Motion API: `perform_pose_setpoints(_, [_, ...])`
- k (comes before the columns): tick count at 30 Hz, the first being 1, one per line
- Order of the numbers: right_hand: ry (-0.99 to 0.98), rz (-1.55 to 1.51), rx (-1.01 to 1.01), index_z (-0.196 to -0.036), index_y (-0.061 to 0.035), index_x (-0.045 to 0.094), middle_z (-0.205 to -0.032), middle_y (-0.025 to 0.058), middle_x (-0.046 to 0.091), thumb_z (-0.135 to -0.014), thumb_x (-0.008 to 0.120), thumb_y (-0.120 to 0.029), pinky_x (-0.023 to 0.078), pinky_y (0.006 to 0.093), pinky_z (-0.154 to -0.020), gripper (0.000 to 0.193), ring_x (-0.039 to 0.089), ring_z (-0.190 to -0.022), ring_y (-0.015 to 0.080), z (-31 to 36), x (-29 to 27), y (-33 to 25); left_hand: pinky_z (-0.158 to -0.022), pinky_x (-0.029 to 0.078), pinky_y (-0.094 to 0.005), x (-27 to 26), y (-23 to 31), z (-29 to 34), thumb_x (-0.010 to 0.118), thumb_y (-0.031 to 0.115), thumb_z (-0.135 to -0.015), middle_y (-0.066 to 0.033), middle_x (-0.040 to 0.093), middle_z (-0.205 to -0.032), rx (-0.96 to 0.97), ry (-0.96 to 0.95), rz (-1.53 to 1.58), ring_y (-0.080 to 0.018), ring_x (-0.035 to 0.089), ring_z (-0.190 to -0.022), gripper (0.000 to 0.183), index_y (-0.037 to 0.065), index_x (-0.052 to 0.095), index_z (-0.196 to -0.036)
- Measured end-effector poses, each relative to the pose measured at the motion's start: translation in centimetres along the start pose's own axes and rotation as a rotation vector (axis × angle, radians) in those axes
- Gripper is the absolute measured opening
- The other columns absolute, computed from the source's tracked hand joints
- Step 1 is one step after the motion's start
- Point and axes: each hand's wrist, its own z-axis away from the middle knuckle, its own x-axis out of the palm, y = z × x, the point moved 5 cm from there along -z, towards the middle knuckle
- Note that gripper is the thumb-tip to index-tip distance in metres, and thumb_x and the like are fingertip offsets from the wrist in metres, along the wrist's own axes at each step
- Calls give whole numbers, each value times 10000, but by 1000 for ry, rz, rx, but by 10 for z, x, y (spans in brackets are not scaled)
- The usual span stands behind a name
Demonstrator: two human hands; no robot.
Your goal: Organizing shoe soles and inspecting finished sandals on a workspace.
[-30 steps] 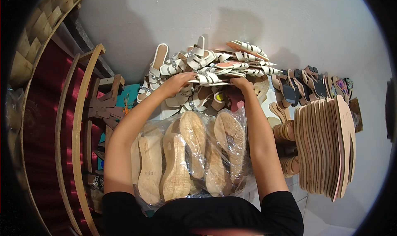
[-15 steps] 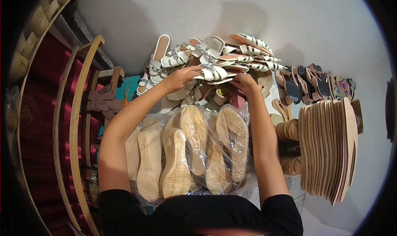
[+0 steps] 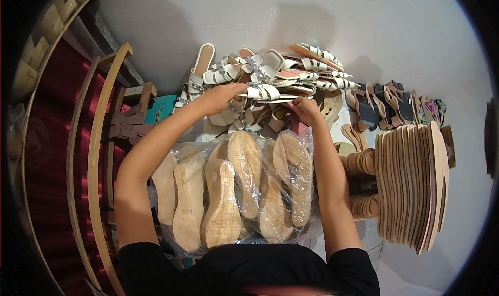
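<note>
A white strapped sandal was gripped at the front of a heap of pale sandals against the wall. The left hand was closed over its left end, the right hand pinched at its right end, fingers curled. Below the arms, a clear plastic bag of wooden soles lay; a stack of flat insoles stood to the right.

Six wooden soles lie in one clear plastic bag just below two hands (left hand, right hand), which grip one white strappy sandal.
</note>
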Motion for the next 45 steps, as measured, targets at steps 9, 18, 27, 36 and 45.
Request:
perform_pose_setpoints(9, [9, 148, -70, -892, 172, 426, -880, 214, 523, -762, 485, 105, 571, 282, -648, 158, 594, -757, 262, 8, -6, 6, -739, 442, -386, -21, 1, 4, 436, -43, -759, -187, 587, -966, -60, -79, -35, -330, 571, -890, 347, 60, 468, -1089])
perform_pose_setpoints(18, [21, 118, -11, -900, 164, 423, -861, 209, 528, -764, 500, 92, 574, 284, -592, 171, 618, -752, 280, 5, -17, 10, -711, 444, -387, -47, 20, 1, 445, -85, -750, -189, 589, -888, -161, -186, -74, -324, 580, -853, 293, 39, 462, -1016])
perform_pose_setpoints(27, [-24, 100, 34, -866, 192, 429, -854, 236, 545, -772, 464, 100, 567, 270, -627, 136, 621, -780, 281, 18, 6, 2, -703, 435, -390, -13, 12, -2, 444, -72, -756, -184, 591, -898, -114, -128, -44, -333, 574, -855, 311, 71, 454, -1033])
perform_pose_setpoints(36, [-305, 43, 168, -949, 202, 391, -1011, 295, 495, -790, 457, 81, 567, 259, -694, 211, 610, -847, 350, 37, 44, 3, -726, 425, -405, -4, 37, -7, 543, 223, -771, -164, 499, -925, -215, -15, -183, -349, 520, -857, 368, 8, 393, -1029])
perform_pose_setpoints(45, [-162, 579, -100, -806, -13, 562, -787, 83, 605, -803, 542, -181, 469, 254, -449, 170, 578, -579, 140, 37, 38, -30, -644, 476, -447, 6, -8, 19, 547, 97, -777, -199, 571, -829, -324, -118, -454, -382, 583, -749, 575, 203, 291, -1281])
